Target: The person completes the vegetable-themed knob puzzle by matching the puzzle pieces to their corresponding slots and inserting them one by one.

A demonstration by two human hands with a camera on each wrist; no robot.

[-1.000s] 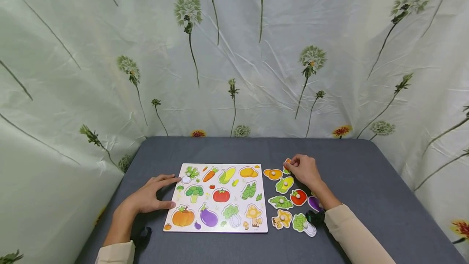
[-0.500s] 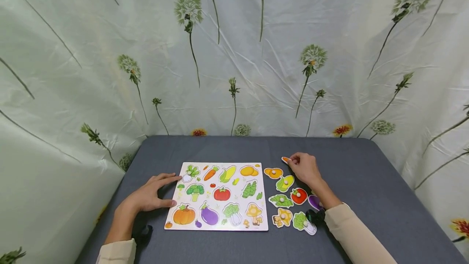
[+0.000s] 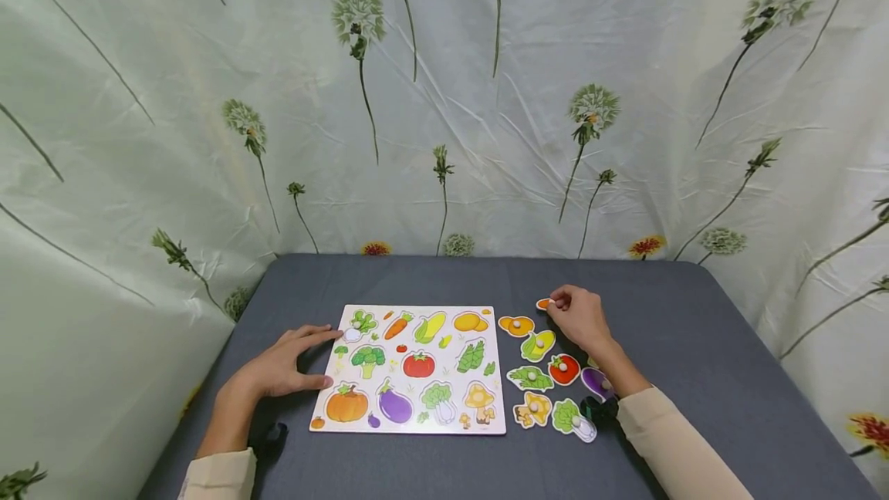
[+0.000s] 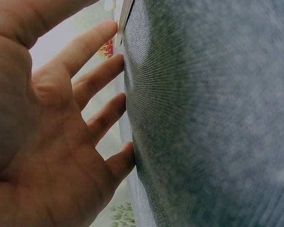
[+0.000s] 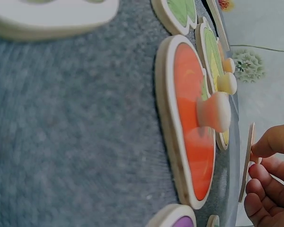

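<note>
- Left hand (image 3: 286, 365) is spread, lower left of frame; puzzle board (image 3: 393, 373) is touched at its left edge.
- Orange piece (image 3: 544, 304) is pinched by right hand (image 3: 578, 319), right of centre; seen nearly edge-on in right wrist view.
- Board is laid flat on tabletop (image 3: 410, 463), lower centre.
- Corn piece (image 3: 538, 346), tomato piece (image 3: 564, 369), mushroom piece (image 3: 533, 410), cabbage piece (image 3: 574, 420) are scattered right of board, lower right.

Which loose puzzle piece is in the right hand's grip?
The piece showing an orange end, farthest back: the right hand pinches it above the table, while the other visible loose pieces lie flat.
</note>
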